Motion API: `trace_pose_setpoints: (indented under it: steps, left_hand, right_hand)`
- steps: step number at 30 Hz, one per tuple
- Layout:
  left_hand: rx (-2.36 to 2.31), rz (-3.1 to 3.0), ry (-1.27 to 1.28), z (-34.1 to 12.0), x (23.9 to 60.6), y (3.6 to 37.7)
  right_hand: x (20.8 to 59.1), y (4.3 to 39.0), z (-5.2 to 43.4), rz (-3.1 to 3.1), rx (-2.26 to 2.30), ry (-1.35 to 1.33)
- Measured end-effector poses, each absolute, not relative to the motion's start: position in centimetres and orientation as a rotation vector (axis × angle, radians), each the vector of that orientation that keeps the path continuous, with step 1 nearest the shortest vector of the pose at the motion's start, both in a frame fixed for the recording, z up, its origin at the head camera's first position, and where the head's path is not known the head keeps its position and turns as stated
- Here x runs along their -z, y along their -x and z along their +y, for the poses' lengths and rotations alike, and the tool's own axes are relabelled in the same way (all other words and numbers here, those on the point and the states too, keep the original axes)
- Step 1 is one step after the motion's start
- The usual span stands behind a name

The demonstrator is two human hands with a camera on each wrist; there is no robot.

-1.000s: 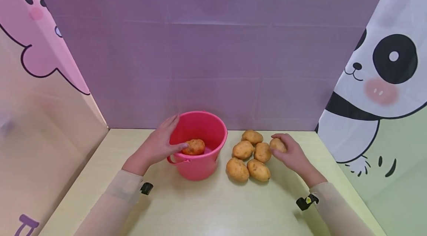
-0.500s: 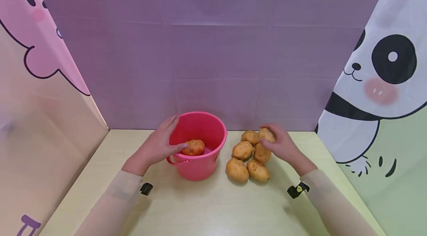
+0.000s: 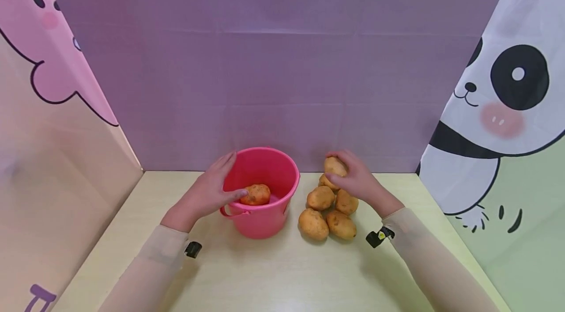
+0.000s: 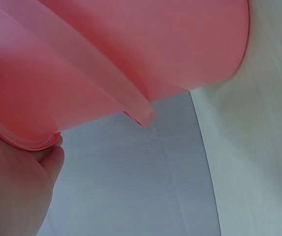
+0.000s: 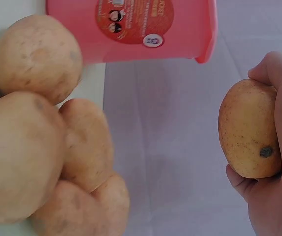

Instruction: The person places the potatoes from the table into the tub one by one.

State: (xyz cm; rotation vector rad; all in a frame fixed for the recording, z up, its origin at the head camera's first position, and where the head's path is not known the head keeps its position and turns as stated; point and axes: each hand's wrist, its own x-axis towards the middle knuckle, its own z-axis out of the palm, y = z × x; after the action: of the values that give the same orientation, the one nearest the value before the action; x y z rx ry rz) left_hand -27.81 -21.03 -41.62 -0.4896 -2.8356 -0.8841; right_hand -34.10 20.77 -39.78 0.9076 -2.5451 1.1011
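Note:
A pink bucket [image 3: 264, 222] stands on the table, and one potato [image 3: 259, 195] lies inside it. My left hand [image 3: 207, 199] grips the bucket's left rim, thumb over the inner side; the left wrist view shows the hand [image 4: 17, 182] at the rim beside the bucket's handle [image 4: 99, 69]. My right hand [image 3: 358, 178] holds another potato [image 3: 334, 167] raised above the table, to the right of the bucket. The right wrist view shows this potato [image 5: 249, 129], with a dark spot, between thumb and fingers.
Several potatoes [image 3: 321, 198] lie grouped on the pale table [image 3: 273, 273] right of the bucket. A purple cloth wall [image 3: 282, 66] stands behind the table. Side panels with a panda [image 3: 516, 76] and a pink cartoon figure flank it.
My right hand has carried its potato left and upward, from the right side of the group to over the rearmost potato. The left hand and bucket have stayed in place.

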Motion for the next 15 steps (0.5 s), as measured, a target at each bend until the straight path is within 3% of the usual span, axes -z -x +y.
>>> trace_pose_setpoints:
  steps: [15]
  left_hand:
    - [0.897,-2.833,0.481,-21.0,41.6,27.9]
  right_hand:
    - [36.7,34.8,15.9,-2.522,-1.106,-1.065]
